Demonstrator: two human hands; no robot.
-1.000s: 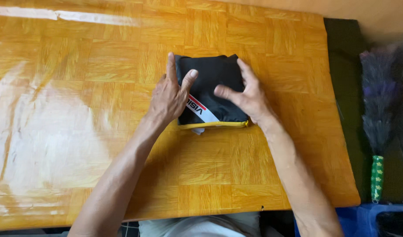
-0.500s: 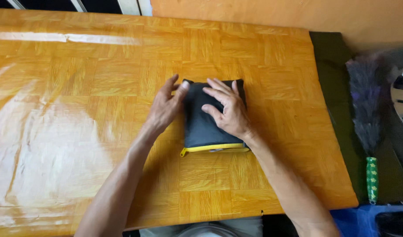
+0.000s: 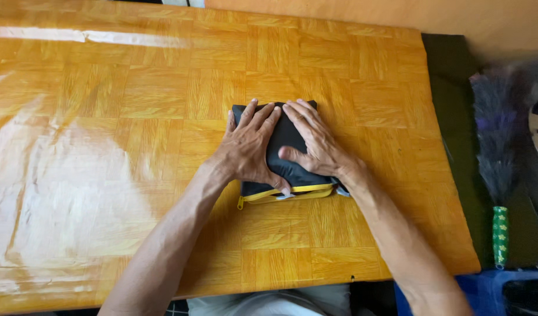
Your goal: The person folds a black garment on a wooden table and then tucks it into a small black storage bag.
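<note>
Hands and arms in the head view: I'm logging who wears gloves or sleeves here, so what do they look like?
Both the left hand and right hand are bare: no gloves, and no rings or watch in view. The forearms are bare, no sleeves in view.

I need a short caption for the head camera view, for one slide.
Both hands, left hand and right hand, lie flat on a folded black garment with a yellow zipper on a wooden table.
</note>
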